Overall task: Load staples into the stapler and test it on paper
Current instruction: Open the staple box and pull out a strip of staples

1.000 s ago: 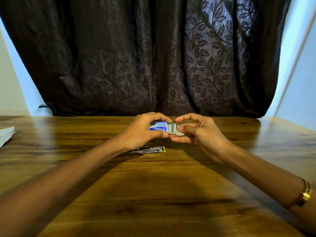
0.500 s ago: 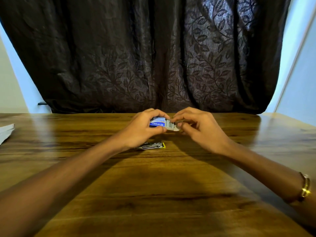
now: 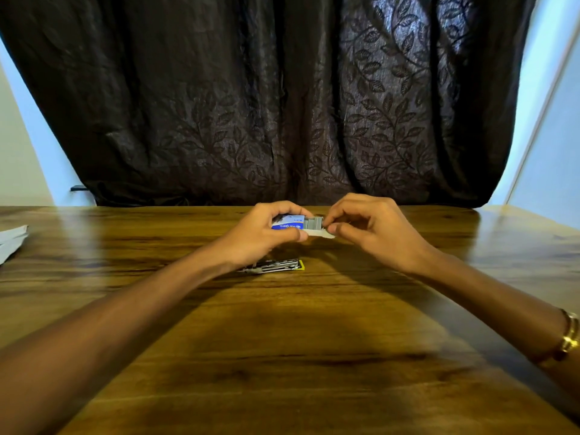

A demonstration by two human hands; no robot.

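Head view: left hand (image 3: pixel 260 233) still gripping blue staple box (image 3: pixel 287 222) above the table (image 3: pixel 282 340); right hand (image 3: pixel 373 227) now pinching at staples (image 3: pixel 314 222), tray sliding further out. Stapler (image 3: pixel 273 265) lying unmoved beneath.

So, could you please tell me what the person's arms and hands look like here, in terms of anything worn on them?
Both forearms are bare, with no sleeves in view. The left hand shows no gloves, rings or watch. The right hand is likewise ungloved, with no ring visible. The only thing worn is a gold-coloured bracelet on the right wrist, which looks like a few thin bands stacked together.
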